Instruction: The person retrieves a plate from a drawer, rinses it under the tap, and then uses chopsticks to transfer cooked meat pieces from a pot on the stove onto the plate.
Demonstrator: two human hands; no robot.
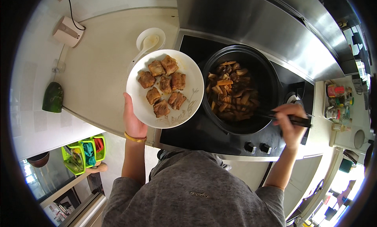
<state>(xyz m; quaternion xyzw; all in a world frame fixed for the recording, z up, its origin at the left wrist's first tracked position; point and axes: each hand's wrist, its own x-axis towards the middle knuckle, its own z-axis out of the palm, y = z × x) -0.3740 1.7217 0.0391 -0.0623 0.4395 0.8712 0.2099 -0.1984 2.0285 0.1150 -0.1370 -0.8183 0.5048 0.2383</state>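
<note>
My left hand (134,119) grips the lower left rim of a white plate (191,71) with a leaf pattern. Several browned chunks of meat (165,84), which look like ribs, lie on it. The plate is beside the left edge of a black pot (269,79) on the cooktop. Inside the pot is a brown stew (232,94) of cut strips and darker pieces. Over the pot's right rim, my right hand (290,124) holds dark chopsticks (300,121), blurred, with their tips down in the stew and hard to make out.
A white bowl (140,41) with a white spoon (150,44) stands behind the plate on the counter (97,71). Control knobs (257,148) line the cooktop's front edge. Seasoning jars (335,101) are at far right. A green vegetable rack (84,156) stands at lower left.
</note>
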